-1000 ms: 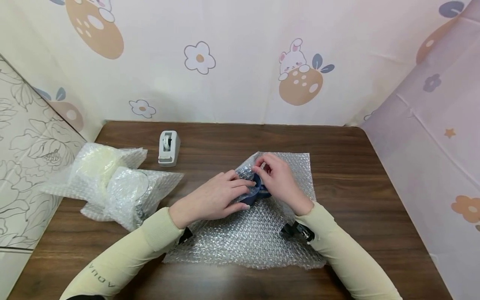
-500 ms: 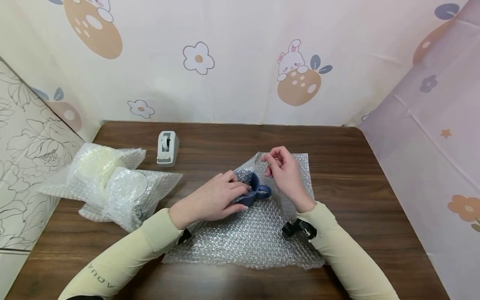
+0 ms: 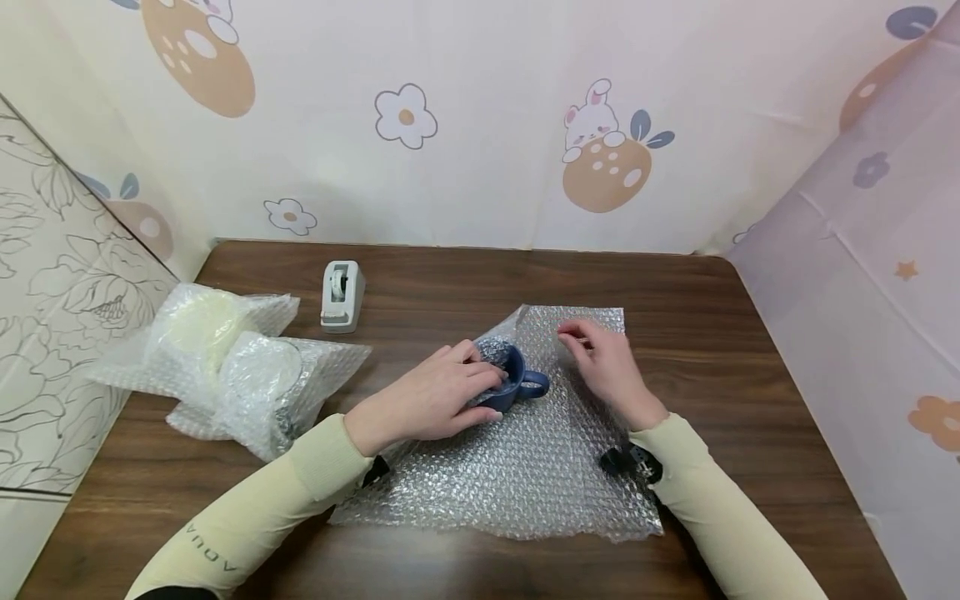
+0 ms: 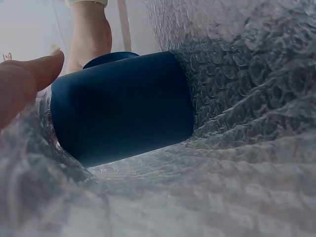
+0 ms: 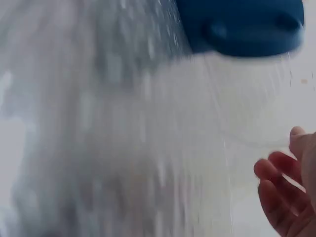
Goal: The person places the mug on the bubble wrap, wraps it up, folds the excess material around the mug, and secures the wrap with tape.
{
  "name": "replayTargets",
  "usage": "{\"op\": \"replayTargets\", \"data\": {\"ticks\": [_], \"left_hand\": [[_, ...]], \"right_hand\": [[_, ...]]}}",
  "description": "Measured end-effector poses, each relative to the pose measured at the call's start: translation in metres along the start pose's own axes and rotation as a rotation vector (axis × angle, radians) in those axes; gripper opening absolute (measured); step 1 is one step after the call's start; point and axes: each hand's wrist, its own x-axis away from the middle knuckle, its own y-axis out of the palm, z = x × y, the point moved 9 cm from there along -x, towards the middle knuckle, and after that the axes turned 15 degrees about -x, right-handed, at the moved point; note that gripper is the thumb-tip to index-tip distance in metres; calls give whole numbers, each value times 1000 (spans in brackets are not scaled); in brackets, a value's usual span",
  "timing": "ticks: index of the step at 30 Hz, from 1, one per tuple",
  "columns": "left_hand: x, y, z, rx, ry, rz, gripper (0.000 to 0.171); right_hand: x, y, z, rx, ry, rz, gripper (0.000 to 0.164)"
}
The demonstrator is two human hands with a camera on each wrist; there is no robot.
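A dark blue mug [image 3: 512, 398] stands on a sheet of bubble wrap [image 3: 495, 483], its handle [image 3: 535, 384] pointing right. Part of the sheet's far-left side is folded up over the rim and tucked into the mouth. My left hand [image 3: 438, 393] holds the mug, fingertips inside on the tucked wrap and thumb by the outer wall. In the left wrist view, the bare blue side [image 4: 123, 108] shows below the thumb [image 4: 44, 69]. To the right of the handle, my right hand [image 3: 606, 362] hovers over the sheet, fingers loosely curled with nothing visible between them.
Bubble-wrapped bundles, one yellowish [image 3: 198, 329] and one whitish [image 3: 262, 379], lie at the left of the brown wooden table [image 3: 750, 433]. A white tape dispenser [image 3: 342, 296] stands behind them, toward the back. Patterned curtains [image 3: 480, 150] line the back and sides.
My right hand has left the mug's rim and moved away to the right, uncovering the handle. My left hand keeps its place on the mug.
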Motion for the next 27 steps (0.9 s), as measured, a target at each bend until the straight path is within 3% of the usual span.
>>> {"op": "replayTargets", "data": {"ticks": [4, 7, 11, 14, 17, 19, 24, 27], "left_hand": [[-1, 0, 1, -8, 5, 0, 39], [-1, 2, 0, -14, 3, -8, 39], [0, 2, 0, -14, 1, -11, 38], [-1, 1, 0, -14, 2, -5, 37], [-1, 2, -1, -13, 0, -3, 36], [-1, 2, -1, -13, -2, -6, 36], [-2, 3, -1, -8, -3, -17, 34], [-2, 4, -1, -9, -1, -22, 34]], "right_hand": [[4, -25, 27, 76, 132, 19, 16], [7, -33, 41, 7, 234, -19, 17], [11, -17, 39, -175, 272, -154, 14], [13, 2, 32, -206, 270, -301, 14], [15, 13, 31, -167, 276, -420, 17], [15, 15, 34, -129, 292, -454, 16], [11, 12, 48, -20, 382, -432, 9], [11, 6, 57, 99, 440, -422, 18]]}}
